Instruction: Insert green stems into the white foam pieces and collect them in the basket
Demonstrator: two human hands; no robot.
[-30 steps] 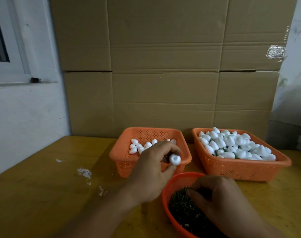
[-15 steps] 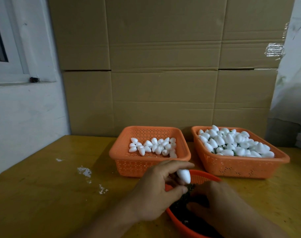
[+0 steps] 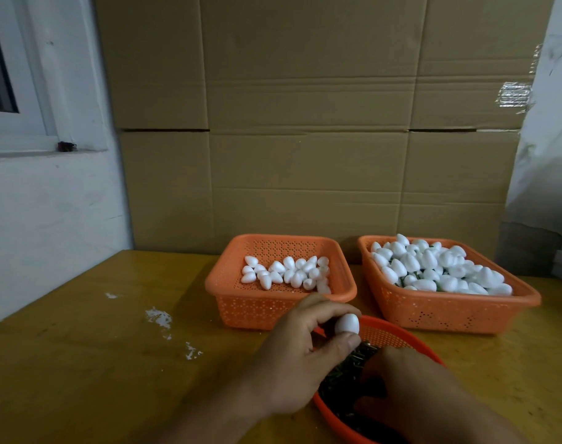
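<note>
A second ago the left hand [image 3: 300, 357] was at the left basket [image 3: 238, 283], pinching a foam piece [image 3: 347, 324]. It has since drawn back with it to the round basket's [image 3: 401, 339] near rim. The right hand [image 3: 411, 389] has curled deeper into the stems [image 3: 343, 376] there, fingers bent under.

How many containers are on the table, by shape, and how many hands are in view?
Square baskets: 2, one sparsely filled with foam pieces, one heaped with them
Round basket of stems: 1
Hands: 2, left hand, right hand
Total: 5
</note>
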